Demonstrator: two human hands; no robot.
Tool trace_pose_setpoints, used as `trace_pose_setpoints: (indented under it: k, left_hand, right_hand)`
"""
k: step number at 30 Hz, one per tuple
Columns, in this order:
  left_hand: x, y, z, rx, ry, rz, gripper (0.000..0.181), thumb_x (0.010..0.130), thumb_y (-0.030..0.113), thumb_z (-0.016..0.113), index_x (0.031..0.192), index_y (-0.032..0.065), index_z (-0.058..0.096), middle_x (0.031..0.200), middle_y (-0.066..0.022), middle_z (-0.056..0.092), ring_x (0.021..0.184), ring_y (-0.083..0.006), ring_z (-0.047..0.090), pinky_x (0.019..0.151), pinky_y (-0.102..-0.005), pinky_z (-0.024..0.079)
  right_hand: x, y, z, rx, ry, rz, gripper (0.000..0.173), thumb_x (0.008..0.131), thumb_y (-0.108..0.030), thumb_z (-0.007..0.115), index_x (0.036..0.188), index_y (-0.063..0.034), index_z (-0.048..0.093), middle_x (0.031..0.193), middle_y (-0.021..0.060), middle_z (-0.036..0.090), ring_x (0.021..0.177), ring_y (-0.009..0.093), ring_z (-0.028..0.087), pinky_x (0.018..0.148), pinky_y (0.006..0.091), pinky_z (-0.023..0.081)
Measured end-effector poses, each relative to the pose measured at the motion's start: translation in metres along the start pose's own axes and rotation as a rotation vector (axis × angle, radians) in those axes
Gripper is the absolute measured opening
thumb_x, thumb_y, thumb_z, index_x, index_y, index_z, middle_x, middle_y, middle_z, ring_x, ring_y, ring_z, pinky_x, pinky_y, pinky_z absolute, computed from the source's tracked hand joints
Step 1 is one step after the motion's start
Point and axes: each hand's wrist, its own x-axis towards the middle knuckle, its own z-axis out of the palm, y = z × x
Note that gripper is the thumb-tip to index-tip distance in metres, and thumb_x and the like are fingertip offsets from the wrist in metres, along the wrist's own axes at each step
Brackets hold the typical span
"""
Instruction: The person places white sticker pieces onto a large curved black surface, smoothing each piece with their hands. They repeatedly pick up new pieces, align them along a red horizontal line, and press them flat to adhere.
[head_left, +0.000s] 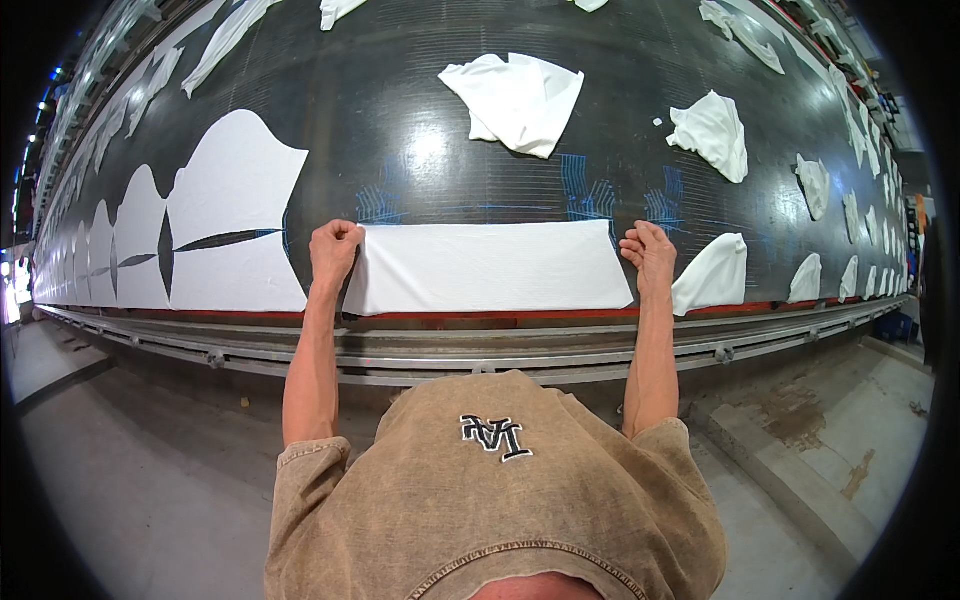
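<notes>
A white fabric panel (491, 268), roughly rectangular, lies along the near edge of a long black printing table (420, 180). My left hand (334, 251) pinches its far left corner, and a soft crease slants down from there. Just beyond the panel's right edge is my right hand (650, 251), with loosely curled fingers and no cloth visible in them. Blue guide marks (589, 191) show on the black surface above the panel. Left of my left hand, a curved white cut piece (236, 202) lies flat, with a smaller piece below it along the edge.
A crumpled white cloth (517, 105) lies farther in on the table. More loose cloths (712, 135) are scattered to the right, one folded piece (716, 274) beside my right forearm. Metal rails (480, 360) run along the table's near side, above a concrete floor (150, 465).
</notes>
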Motion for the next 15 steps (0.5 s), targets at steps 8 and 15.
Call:
trace_pose_setpoints:
  k: [8,15]
  left_hand:
    - [-0.010,0.009,0.000,-0.029,0.001,0.001,0.019,0.076,0.020,0.075,0.081,0.0017,0.073,0.067,-0.0005,0.064,0.063,-0.0089,0.058,0.063,-0.0273,0.047]
    - [-0.012,0.008,0.000,-0.002,-0.002,-0.003,0.020,0.076,0.021,0.075,0.083,0.0027,0.074,0.069,-0.0001,0.066,0.065,-0.0084,0.059,0.063,-0.0262,0.047]
  right_hand:
    - [0.005,0.003,0.000,0.009,-0.001,0.007,0.017,0.094,-0.015,0.067,0.105,-0.0016,0.064,0.081,0.0074,0.067,0.064,0.014,0.068,0.054,0.0228,0.057]
    - [0.005,0.003,0.000,-0.026,0.020,0.004,0.016,0.094,-0.013,0.065,0.105,-0.0010,0.065,0.082,0.0076,0.067,0.064,0.014,0.067,0.054,0.0226,0.058]
